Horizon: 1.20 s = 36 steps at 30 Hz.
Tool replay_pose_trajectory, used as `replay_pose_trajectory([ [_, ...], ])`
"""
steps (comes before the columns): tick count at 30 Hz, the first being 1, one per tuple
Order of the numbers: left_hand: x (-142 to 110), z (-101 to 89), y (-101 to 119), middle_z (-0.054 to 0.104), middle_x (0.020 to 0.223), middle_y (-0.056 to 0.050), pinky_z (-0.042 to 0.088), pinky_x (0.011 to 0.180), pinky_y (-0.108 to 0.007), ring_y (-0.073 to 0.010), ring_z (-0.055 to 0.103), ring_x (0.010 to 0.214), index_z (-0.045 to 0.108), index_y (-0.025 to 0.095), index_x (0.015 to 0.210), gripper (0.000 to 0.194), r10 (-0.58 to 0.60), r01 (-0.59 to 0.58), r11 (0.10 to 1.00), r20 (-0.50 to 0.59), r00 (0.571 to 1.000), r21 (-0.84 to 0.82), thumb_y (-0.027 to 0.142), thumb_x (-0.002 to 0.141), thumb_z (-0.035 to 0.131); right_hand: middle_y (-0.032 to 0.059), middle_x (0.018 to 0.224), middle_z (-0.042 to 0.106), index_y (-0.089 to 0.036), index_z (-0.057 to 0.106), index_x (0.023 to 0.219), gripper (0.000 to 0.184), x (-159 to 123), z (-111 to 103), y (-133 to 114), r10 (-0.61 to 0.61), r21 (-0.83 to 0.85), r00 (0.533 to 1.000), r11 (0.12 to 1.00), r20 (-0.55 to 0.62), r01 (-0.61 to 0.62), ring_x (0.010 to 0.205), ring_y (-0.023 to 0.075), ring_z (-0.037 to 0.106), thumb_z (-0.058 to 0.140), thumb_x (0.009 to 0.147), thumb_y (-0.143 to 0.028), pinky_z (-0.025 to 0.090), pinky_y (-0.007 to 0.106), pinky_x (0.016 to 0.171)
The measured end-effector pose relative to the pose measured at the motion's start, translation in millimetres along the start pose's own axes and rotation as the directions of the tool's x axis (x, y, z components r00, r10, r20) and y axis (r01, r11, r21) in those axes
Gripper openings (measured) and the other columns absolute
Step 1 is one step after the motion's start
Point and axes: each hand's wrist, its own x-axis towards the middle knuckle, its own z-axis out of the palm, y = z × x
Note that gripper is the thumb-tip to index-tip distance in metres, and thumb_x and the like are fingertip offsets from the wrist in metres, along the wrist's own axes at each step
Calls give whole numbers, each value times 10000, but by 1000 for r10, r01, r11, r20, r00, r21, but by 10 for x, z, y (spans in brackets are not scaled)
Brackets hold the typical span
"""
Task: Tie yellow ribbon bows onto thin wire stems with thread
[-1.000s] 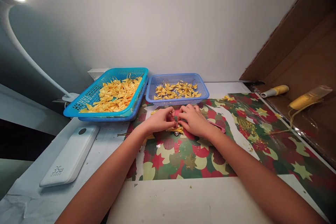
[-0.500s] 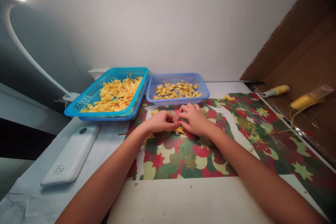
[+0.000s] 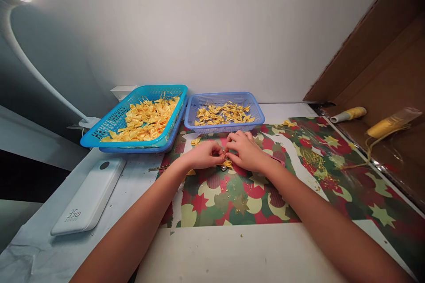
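Over the patterned sheet, my left hand [image 3: 206, 154] and my right hand [image 3: 245, 151] meet fingertip to fingertip in a pinch. Between and just below them is a small yellow ribbon bow [image 3: 228, 164] with a round silvery bell [image 3: 223, 168] at its lower side. Both sets of fingers close on the top of this bow; any thin cord between them is too small to make out. Another yellow bow [image 3: 195, 141] lies just beyond my left hand. A pink-handled tool [image 3: 278, 160] shows partly from behind my right wrist.
At the back stand a turquoise basket [image 3: 96, 142] heaped with yellow bows and a purple-blue basket [image 3: 226, 128] with belled bows. A power bank [image 3: 88, 199] lies left, under a lamp [image 3: 31, 68]. Yellow cord spools [image 3: 385, 128] and a cardboard wall [image 3: 375, 40] are at right.
My left fingers have curled in, and their tips have drawn closer to my right fingertips. The bow and bell stay almost in place below; my right hand has barely moved.
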Motion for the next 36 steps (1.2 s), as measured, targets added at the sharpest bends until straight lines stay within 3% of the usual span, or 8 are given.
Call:
replay_pose_trajectory([
  [13, 22, 30, -10, 606, 695, 1, 374, 580, -229, -131, 513, 630, 614, 160, 658, 164, 8, -8, 1000, 8, 1000, 12, 274, 747, 536, 48, 981, 583, -188, 631, 819, 104, 7, -3, 2, 15, -25, 1000, 1000, -6, -15, 937, 208, 452, 542, 870, -205, 274, 370, 818],
  [20, 16, 34, -45, 638, 751, -10, 393, 559, -216, -133, 549, 645, 638, 153, 779, 183, -13, 13, 999, -12, 1000, -39, 309, 758, 544, 42, 977, 582, -189, 637, 814, 101, 8, -3, 12, 10, -24, 1000, 1000, -6, -11, 934, 205, 452, 553, 866, -212, 270, 369, 816],
  [36, 30, 46, -2, 620, 718, -8, 356, 590, -232, -134, 515, 648, 641, 160, 633, 176, 71, -67, 993, -35, 997, 98, 271, 744, 562, 55, 969, 578, -184, 643, 826, 124, 6, 4, 9, 4, -70, 1000, 998, 12, -3, 928, 212, 441, 530, 874, -200, 266, 375, 816],
])
